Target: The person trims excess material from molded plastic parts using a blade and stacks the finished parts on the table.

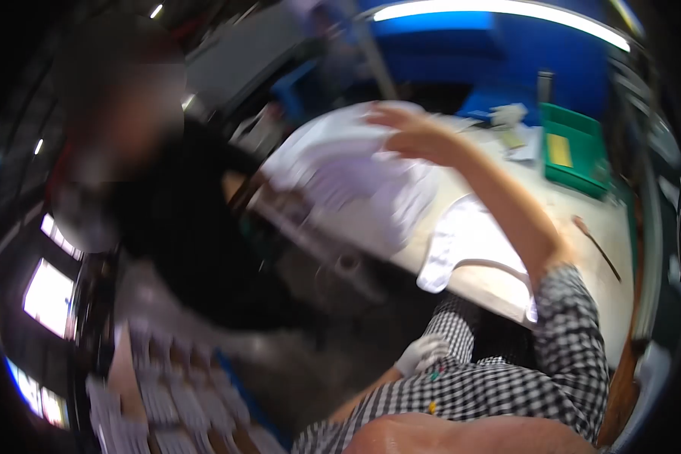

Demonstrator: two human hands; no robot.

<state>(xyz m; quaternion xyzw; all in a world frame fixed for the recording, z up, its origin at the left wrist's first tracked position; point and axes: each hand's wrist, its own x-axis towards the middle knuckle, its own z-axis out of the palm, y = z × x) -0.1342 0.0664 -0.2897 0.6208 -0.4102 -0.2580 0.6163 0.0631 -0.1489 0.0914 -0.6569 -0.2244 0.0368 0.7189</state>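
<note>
A thick pile of curved white pieces (348, 163) lies at the table's left side, blurred by motion. My right hand (415, 136) is bare and reaches over the far end of this pile, fingers apart; whether it touches the top piece I cannot tell. On the table before me a single curved white piece (469, 234) lies flat below my right forearm. My left hand (421, 356), in a white glove, rests on my checkered lap with its fingers laid out and nothing visible in them.
A co-worker in black (197, 219) stands at the left, one arm close to the pile. A green tray (575, 178) with a yellow item sits at the back right, near a thin brown tool (601, 250). Stacked white pieces (178, 397) fill the lower left.
</note>
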